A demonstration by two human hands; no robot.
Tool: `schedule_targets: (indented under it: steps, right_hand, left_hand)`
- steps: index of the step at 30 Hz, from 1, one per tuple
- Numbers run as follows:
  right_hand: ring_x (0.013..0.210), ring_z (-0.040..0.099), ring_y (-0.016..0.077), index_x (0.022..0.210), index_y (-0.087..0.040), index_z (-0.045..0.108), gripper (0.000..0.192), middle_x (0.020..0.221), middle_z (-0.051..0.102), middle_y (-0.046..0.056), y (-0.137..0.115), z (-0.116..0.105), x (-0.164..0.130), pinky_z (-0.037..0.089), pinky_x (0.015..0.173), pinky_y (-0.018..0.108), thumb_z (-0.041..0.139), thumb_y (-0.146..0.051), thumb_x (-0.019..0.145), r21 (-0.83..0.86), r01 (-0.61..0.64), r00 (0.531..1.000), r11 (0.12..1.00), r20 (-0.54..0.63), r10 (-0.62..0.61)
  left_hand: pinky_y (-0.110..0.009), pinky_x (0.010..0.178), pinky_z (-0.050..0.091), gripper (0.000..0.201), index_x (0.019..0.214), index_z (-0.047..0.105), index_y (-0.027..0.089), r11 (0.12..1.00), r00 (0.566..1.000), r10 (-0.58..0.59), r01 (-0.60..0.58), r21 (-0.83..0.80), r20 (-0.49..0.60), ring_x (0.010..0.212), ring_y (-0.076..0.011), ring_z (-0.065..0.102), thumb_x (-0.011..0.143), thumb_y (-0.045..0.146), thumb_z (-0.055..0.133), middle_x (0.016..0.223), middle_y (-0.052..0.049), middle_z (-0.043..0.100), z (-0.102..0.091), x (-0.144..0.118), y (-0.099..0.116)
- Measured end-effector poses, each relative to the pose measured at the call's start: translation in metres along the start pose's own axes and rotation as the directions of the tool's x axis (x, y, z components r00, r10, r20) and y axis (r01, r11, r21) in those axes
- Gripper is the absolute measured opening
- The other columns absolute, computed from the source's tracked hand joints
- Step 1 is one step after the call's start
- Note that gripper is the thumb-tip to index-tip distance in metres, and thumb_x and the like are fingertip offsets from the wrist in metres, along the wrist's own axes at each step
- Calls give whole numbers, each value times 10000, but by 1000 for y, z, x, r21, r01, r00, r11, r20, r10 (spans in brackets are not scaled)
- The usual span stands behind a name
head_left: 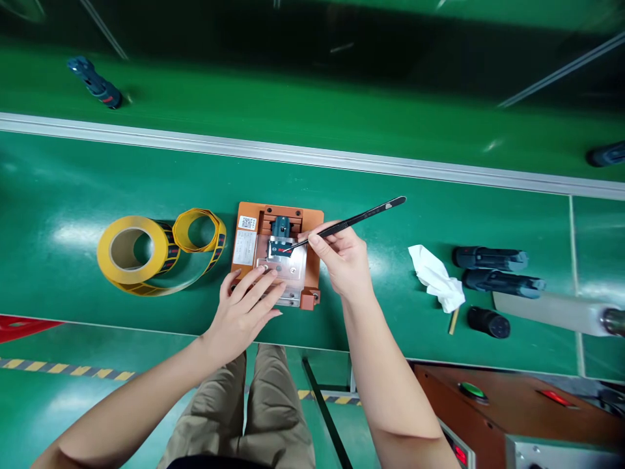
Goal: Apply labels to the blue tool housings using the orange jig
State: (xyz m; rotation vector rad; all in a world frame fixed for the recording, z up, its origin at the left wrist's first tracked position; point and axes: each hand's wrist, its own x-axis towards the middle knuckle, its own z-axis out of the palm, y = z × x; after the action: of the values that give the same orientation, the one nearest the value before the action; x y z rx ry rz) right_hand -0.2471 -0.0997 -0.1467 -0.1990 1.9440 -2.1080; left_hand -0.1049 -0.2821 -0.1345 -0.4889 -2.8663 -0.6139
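Both hands are working at the orange fixture (313,225), which is sitting near the front edge of the green surface (146,189). Left hand (244,319) is lying flat with fingers outstretched, gripping nothing, reaching over the fixture's near left corner onto its clear plate (300,264); right hand (349,260) is pinching black tweezers (366,215) by the fixture's right edge. Inside the fixture a dark blue part (281,227) is resting, just beyond the left fingertips and left of the right hand, the tweezers' tips pointing at its near end. Toward the surface's left end a yellow label roll (108,251) is lying beside a smaller coil (180,231); toward its right end white tissue (437,277) is lying near two dark tool bodies (502,282). Along the far edge a metal rail (312,158) is running, and beyond it a dark blue tool (95,81) is lying
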Motion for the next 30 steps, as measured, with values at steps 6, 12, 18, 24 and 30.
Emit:
schedule_targets:
  steps: [6, 12, 18, 24, 30]
  right_hand:
    - [896, 733, 193, 943, -238, 655, 139, 900, 766, 13, 0, -1, 2, 574, 863, 365, 729, -342, 887, 12, -6, 1000, 1000, 15, 6]
    - [869, 731, 178, 941, -235, 660, 147, 892, 767, 8, -1, -3, 4, 575, 825, 340, 735, -347, 882, -20, -4, 1000, 1000, 22, 4]
    - [884, 732, 171, 954, -223, 684, 162, 919, 770, 21, -5, -1, 3, 584, 825, 326, 754, -335, 860, -51, -15, 1000, 999, 13, 15]
    - [876, 729, 173, 953, -236, 636, 174, 887, 726, -4, -11, -21, -4, 576, 848, 358, 710, -372, 873, 121, 102, 894, 987, -446, -38]
    - [837, 640, 203, 1161, -232, 603, 279, 929, 629, 34, 17, -55, -39, 516, 808, 391, 579, -399, 939, -509, -125, 883, 851, -449, -139]
  left_hand:
    - [-481, 1105, 281, 459, 1381, 555, 152, 1000, 995, 3, -7, 30, 101, 1299, -284, 556, 966, 341, 610, 1418, -123, 622, -13, 12, -4]
    - [-433, 985, 352, 596, 1419, 543, 153, 994, 976, 13, -37, 108, 219, 1246, -308, 565, 893, 387, 699, 1497, -128, 545, -21, 31, -10]
    - [-426, 934, 350, 671, 1460, 501, 143, 984, 958, 27, -75, 160, 286, 1205, -306, 560, 866, 344, 740, 1520, -101, 523, -25, 39, -9]
    - [-507, 1032, 307, 793, 1486, 465, 206, 998, 981, -50, 40, 58, 189, 1281, -374, 492, 826, 563, 723, 1479, -125, 564, -23, 47, -14]
    - [-471, 1000, 468, 812, 1522, 357, 245, 950, 969, -246, 234, -208, -36, 1228, -317, 533, 840, 454, 745, 1347, -140, 583, -5, 57, -29]
